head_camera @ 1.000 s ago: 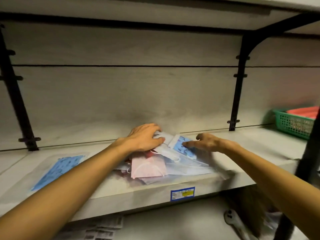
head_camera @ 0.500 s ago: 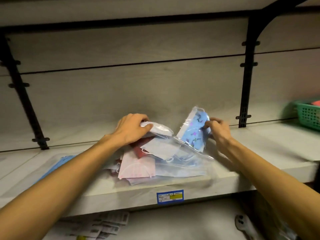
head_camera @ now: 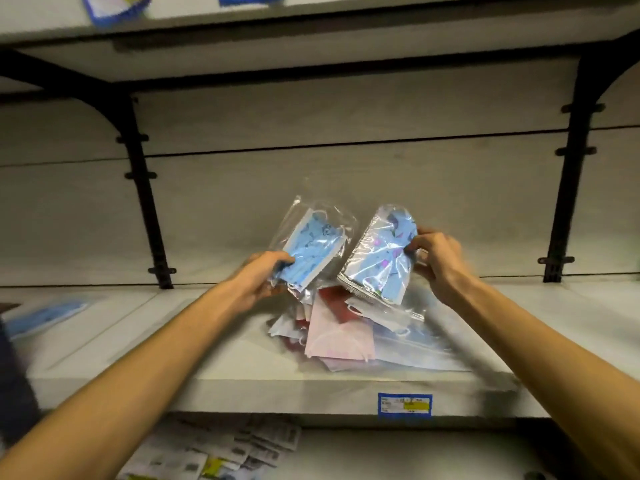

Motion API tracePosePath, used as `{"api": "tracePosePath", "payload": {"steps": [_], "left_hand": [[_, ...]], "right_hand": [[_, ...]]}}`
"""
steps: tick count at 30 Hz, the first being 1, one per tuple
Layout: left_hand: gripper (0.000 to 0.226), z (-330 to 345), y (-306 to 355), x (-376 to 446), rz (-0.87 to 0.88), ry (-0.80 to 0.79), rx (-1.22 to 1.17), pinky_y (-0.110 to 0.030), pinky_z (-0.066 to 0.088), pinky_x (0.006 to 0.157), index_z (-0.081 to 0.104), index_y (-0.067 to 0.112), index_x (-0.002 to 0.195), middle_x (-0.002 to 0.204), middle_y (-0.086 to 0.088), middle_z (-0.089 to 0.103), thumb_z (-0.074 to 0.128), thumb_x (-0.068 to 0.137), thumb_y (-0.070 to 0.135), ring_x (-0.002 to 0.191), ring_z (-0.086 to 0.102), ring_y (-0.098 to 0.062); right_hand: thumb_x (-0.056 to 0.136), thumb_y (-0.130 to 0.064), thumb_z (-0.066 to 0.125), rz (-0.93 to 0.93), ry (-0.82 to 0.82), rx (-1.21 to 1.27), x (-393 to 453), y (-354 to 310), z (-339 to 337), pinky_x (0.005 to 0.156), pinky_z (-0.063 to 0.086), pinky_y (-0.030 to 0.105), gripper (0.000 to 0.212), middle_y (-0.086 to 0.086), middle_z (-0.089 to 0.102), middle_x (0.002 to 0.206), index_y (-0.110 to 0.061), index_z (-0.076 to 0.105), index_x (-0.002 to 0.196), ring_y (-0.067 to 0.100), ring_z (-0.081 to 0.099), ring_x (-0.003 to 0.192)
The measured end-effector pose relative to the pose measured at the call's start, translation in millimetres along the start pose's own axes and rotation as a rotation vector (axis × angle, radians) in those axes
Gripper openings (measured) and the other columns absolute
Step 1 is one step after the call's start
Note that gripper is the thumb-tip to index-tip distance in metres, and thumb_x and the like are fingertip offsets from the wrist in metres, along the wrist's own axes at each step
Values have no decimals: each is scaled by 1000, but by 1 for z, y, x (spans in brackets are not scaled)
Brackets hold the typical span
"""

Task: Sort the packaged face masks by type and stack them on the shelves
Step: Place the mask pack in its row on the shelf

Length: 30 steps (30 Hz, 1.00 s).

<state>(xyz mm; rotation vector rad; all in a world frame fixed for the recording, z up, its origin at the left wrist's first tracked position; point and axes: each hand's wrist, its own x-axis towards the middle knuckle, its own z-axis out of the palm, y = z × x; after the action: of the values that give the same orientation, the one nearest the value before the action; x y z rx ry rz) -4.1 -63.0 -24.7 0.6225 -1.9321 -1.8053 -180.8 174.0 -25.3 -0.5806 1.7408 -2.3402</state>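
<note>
holding blue mask packs [head_camera: 311,251] above grey shelf [head_camera: 138,327], mask pile [head_camera: 343,330] beneath.

I see a light blue mask pack [head_camera: 313,251] with a darker blue print, and a second pack [head_camera: 379,261] in light blue with purple motifs. In the pile lie a pale pink mask [head_camera: 341,337] and a dark red one [head_camera: 334,299]. Shelf [head_camera: 242,368] pale grey woodgrain; brackets [head_camera: 145,202] black; label [head_camera: 404,405] blue and yellow.
</note>
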Motion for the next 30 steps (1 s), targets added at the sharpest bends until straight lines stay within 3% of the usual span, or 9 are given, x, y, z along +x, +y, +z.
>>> {"api": "tracePosePath", "payload": {"steps": [3,7,10,14,16,19,22,27,30], "left_hand": [[18,-32,-5,-7,-29,106,-4,-28,59,57,68,4,107,95,-14,72,66,91,12,73,69,-24],[10,-87,-9,-16,-31,251,106,-29,60,53,68,6,96,81,-10,75,69,90,13,63,73,-18],[12,-128,-15,-24,25,304,423,-19,48,45,69,6,84,71,-7,70,68,91,16,50,66,-10],[17,-177,-32,-35,100,256,997,-37,57,71,72,15,88,84,-4,74,66,88,30,79,70,-21],[24,-192,-43,-39,88,196,1164,-40,56,74,71,20,97,96,-1,73,70,85,41,88,68,-20],[68,-207,-63,-36,105,179,1178,-36,52,89,57,24,131,131,3,60,77,75,57,114,61,-19],[98,-217,-77,-30,235,179,1129,-34,44,105,35,20,153,155,0,42,79,74,60,135,48,-20],[93,-225,-86,-36,449,233,951,-37,40,112,29,22,155,157,-3,40,77,81,53,139,44,-23],[81,-226,-81,-38,546,275,821,-30,38,106,33,28,150,153,4,45,72,84,54,139,42,-19]], "right_hand": [[73,8,53,0,-64,1,-9,2,30,52,55,22,33,-8,76,73,-15,74,85,5,69,62],[75,8,53,19,-131,-1,-21,10,79,54,57,25,30,-2,76,81,-13,73,84,12,69,73],[74,7,54,35,-148,1,-31,19,118,60,58,26,29,1,77,84,-12,75,85,16,70,77],[74,8,54,35,-216,-8,-45,35,165,70,61,32,35,7,78,96,-10,76,94,19,70,83],[76,11,54,43,-227,-37,-51,43,185,68,61,32,36,6,76,94,-12,75,94,18,69,81],[78,11,55,25,-220,-107,-60,57,210,62,57,28,34,3,73,88,-15,73,91,16,66,78],[78,10,58,2,-204,-144,-66,72,230,71,58,34,35,2,73,89,-12,74,100,15,65,78],[75,15,58,-8,-150,-125,-89,74,251,60,57,27,44,-6,74,88,-16,73,103,13,69,77],[77,17,58,-42,-154,-137,-109,64,258,63,57,30,44,-3,74,93,-17,72,102,15,68,84]]}}
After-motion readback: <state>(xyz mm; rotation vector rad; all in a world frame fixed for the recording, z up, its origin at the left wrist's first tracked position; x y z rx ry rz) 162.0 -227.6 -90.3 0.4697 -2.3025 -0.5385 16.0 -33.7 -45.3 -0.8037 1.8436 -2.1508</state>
